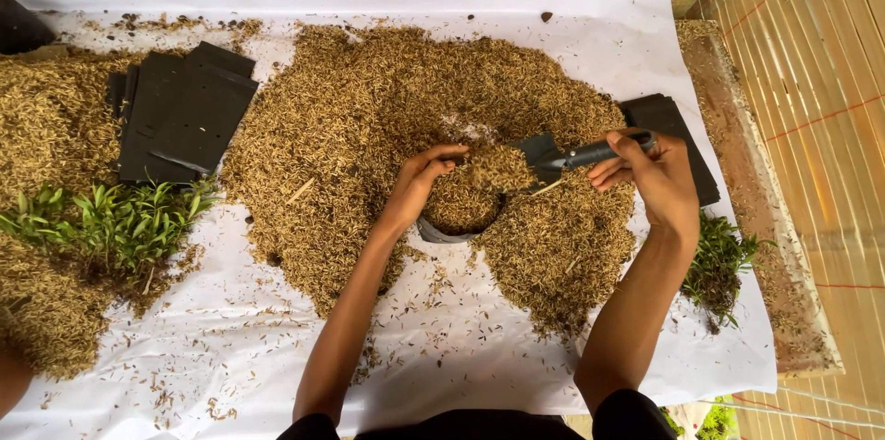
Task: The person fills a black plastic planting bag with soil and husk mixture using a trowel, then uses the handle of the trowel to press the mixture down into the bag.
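My right hand [656,175] grips the dark handle of a small black trowel [564,157] whose blade is loaded with tan husk and tips over a black planting bag [441,234]. My left hand [422,178] holds the bag's far rim, keeping its mouth apart; the bag is nearly full of husk. Bag and trowel sit in the middle of a large heap of rice husk [369,117] spread on a white sheet [479,348].
A stack of flat black bags [184,113] lies at the left, another stack [678,127] behind my right hand. Green seedlings [111,219] lie at the left, a smaller bunch [719,260] at the right. A bamboo wall [811,81] borders the right side.
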